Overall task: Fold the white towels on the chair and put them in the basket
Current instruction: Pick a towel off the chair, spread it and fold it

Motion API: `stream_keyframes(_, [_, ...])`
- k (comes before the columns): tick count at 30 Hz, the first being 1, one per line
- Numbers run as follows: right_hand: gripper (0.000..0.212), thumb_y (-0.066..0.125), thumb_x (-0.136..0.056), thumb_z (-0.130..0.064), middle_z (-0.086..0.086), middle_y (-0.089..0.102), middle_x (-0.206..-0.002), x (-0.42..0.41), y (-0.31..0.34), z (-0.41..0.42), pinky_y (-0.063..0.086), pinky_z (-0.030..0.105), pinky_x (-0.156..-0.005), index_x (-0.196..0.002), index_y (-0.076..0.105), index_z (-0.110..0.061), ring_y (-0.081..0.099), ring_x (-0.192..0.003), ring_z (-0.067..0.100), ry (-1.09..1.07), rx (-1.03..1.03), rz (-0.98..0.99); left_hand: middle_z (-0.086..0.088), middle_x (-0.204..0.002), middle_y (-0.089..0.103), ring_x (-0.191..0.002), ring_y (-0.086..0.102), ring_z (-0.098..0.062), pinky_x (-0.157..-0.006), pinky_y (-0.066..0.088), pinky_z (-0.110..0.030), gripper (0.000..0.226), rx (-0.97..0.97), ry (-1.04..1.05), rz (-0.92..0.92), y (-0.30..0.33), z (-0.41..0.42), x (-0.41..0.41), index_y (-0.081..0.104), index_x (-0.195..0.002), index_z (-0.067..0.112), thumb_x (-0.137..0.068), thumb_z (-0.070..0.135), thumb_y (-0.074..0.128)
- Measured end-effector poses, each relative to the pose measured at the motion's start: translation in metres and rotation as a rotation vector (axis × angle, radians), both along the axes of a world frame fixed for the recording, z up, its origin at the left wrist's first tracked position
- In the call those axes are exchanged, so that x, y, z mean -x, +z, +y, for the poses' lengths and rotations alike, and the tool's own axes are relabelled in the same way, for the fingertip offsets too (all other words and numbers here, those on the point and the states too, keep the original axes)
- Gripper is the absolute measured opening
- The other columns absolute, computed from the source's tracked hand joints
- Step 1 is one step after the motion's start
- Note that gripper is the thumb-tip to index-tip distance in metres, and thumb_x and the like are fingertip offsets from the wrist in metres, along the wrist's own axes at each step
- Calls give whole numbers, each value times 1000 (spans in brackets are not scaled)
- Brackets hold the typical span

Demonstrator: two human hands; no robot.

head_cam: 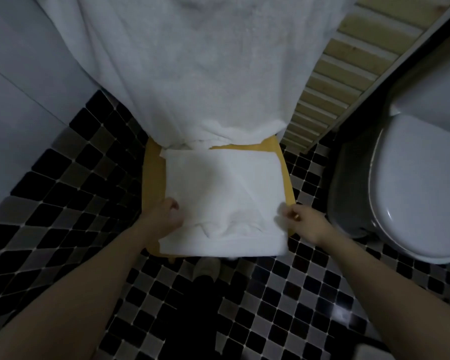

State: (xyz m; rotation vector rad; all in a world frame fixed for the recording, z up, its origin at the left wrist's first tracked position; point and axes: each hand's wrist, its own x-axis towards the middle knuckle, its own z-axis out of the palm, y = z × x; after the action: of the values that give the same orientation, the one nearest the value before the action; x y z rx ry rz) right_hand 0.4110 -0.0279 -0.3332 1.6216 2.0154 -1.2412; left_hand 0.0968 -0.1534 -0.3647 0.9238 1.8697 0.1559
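While both hands are pinching the folded towel (224,193) on the chair (151,175), left hand (166,216) and right hand (305,222) gripping its near corners, lifting evenly is keeping the fold intact.

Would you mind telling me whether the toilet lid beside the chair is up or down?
Down: the toilet lid lies flat over the bowl, its smooth white top facing the camera.

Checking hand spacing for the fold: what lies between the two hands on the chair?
In the head view, only the folded white towel spans the stretch between the left hand and the right hand, each holding one side of it, on the yellow chair.
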Motion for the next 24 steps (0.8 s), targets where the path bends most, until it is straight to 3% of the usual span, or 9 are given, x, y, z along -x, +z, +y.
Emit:
stream_keyframes(3, [48,57,-90,-37,7,38,-140,20,-10,-14,38,30,-97,-132,44,-18,41,-124,25,99,-119,8,-1,-124,42,-113,46,-24,-88,41,-35,64,-218,-316,397,-6,5,-28,44,-124,19,-75,55,65])
stream_keyframes(7, [65,58,-85,-45,7,24,-149,44,-33,-31,26,41,-111,-141,32,-24,27,-135,31,359,-268,-203,-9,-125,44,-112,45,-28,-86,39,-36,50,-221,-615,624,-31,6,-48,41,-124,13,-87,44,55])
stream_keyframes(12, [48,46,-91,-24,6,45,-137,46,-55,-33,32,37,-99,-138,39,-20,41,-124,29,418,-509,-209,-8,-90,53,-84,50,-29,-65,37,-35,9,-452,-420,400,-46,1,-33,46,-90,13,-85,12,53])
stream_keyframes(14, [40,54,-84,-17,8,60,-115,42,-49,-34,40,32,-70,-124,50,-15,58,-100,31,377,-595,-38,-3,-75,45,-70,43,-24,-57,34,-34,11,-609,-328,316,-34,-4,-25,38,-76,19,-75,13,47])
stream_keyframes(15, [36,60,-78,-14,8,63,-98,39,-44,-35,32,23,-52,-112,52,-15,61,-83,31,370,-618,23,-3,-71,45,-67,40,-21,-53,32,-33,10,-681,-288,308,-28,-7,-21,35,-74,23,-71,16,41])
stream_keyframes(16, [36,63,-70,-13,7,63,-85,35,-40,-35,18,16,-45,-103,50,-15,61,-68,29,379,-661,52,-4,-69,47,-66,37,-19,-50,30,-30,8,-729,-271,314,-23,-11,-18,33,-72,26,-69,19,36])
stream_keyframes(18, [36,64,-65,-14,5,59,-78,26,-36,-37,9,12,-47,-99,51,-16,60,-60,26,454,-691,23,-6,-71,52,-68,34,-15,-49,30,-26,10,-728,-338,301,-21,-18,-17,35,-76,25,-69,20,31])
stream_keyframes(21, [28,51,-84,-19,5,55,-105,24,-37,-44,32,24,-58,-112,50,-17,58,-90,26,562,-519,-198,-11,-90,58,-84,52,-28,-59,35,-31,21,-510,-570,305,-32,-29,-29,51,-91,19,-80,7,37])
stream_keyframes(24, [29,44,-90,-19,6,50,-118,29,-36,-48,38,30,-71,-118,46,-14,53,-104,26,493,-398,-303,-10,-97,57,-87,55,-30,-64,38,-31,16,-383,-359,392,-35,-29,-38,54,-103,8,-89,8,46])
